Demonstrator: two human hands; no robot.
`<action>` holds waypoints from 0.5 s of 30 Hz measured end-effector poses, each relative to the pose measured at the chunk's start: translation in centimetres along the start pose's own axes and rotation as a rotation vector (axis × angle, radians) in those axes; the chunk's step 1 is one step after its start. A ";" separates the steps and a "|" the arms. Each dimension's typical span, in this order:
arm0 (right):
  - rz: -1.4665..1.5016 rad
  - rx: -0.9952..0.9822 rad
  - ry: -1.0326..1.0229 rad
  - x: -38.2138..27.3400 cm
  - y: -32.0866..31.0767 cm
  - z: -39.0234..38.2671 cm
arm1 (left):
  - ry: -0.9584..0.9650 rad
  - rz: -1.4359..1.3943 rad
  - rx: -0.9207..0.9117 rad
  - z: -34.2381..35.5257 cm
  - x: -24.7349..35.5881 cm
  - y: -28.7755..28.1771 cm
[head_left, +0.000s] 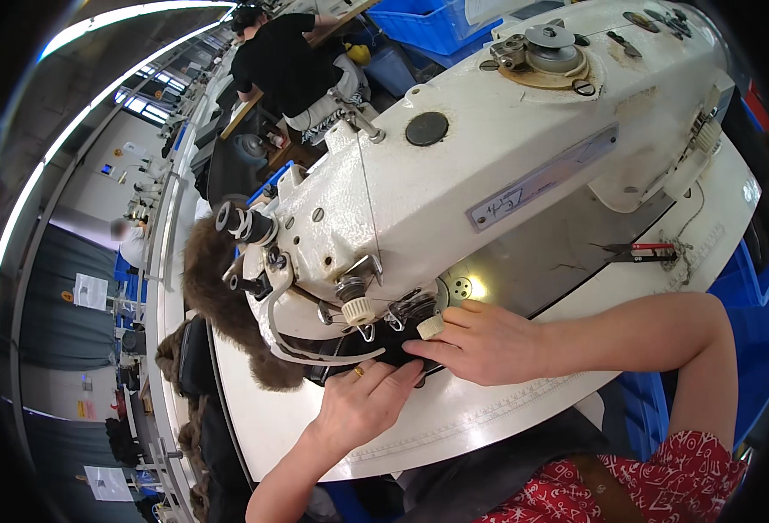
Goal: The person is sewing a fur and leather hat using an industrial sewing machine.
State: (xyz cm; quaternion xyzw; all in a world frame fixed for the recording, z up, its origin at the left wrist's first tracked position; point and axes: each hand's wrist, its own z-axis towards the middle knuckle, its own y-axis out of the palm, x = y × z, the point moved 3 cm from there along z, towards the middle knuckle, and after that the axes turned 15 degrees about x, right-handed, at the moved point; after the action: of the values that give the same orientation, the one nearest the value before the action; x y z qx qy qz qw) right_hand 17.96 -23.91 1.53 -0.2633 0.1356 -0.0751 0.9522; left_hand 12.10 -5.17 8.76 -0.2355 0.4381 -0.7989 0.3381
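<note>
A white industrial sewing machine spans the middle of the head view. Black material lies beneath its needle area, with brown fur hanging around the left end. My left hand grips the black material below the presser area, fingers curled and a gold ring on one. My right hand is close beside it at the machine's lower knob, index finger pressing on the same material and the other fingers bent. The needle point is hidden behind the machine head and fingers.
Red-handled snips lie on the white table at right, near a chain. Blue bins flank the table. A co-worker in a black shirt sits beyond the machine. A long row of workstations runs along the left.
</note>
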 end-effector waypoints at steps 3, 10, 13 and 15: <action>-0.026 -0.035 0.046 0.1 0.1 -0.1 | -0.153 0.068 0.029 0.2 0.0 0.1; 0.004 -0.007 -0.020 0.0 0.2 -0.3 | -0.262 0.286 -0.021 1.6 0.7 1.0; 0.035 0.005 -0.050 -0.1 0.2 -0.4 | -0.273 0.357 -0.018 1.8 0.7 0.9; 0.041 -0.006 -0.084 -0.3 0.2 -0.6 | -0.264 0.374 -0.012 1.8 0.5 0.9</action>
State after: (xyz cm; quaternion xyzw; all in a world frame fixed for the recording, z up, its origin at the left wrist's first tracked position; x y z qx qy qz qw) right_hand 17.48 -23.99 1.05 -0.2662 0.1011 -0.0438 0.9576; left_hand 13.29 -6.89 8.94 -0.2548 0.4310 -0.6821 0.5330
